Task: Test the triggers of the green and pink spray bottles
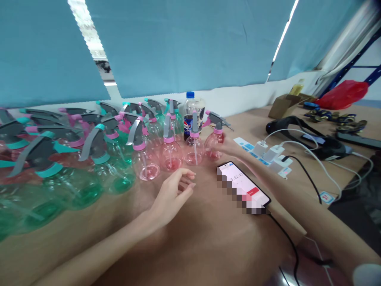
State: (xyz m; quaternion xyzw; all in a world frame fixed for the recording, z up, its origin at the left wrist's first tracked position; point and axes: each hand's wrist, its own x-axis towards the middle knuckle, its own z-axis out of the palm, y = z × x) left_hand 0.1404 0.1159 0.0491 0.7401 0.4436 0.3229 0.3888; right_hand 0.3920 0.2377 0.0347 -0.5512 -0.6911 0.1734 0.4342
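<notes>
The phone (242, 184) lies face up on the bench (208, 242), its screen running a timer (part of it is pixelated). Just beyond the phone's far end stands the pink spray bottle (215, 138), upright, with a grey and pink trigger head. The right hand (226, 145) is at that bottle's right side, its forearm passing along the right of the phone; the hand is blurred, so I cannot tell how firmly it grips. The left hand (176, 190), to the left of the phone, holds nothing, its fingers loosely bent and the thumb a narrow gap away. Three more pink bottles (172, 157) stand beyond and left of the phone, with green bottles (116, 178) farther left. Behind them, past the phone, is a blue-capped drink bottle (188, 119). Right of the phone lie a power strip (246, 145) with chargers (274, 153) and a black headset (335, 147).
</notes>
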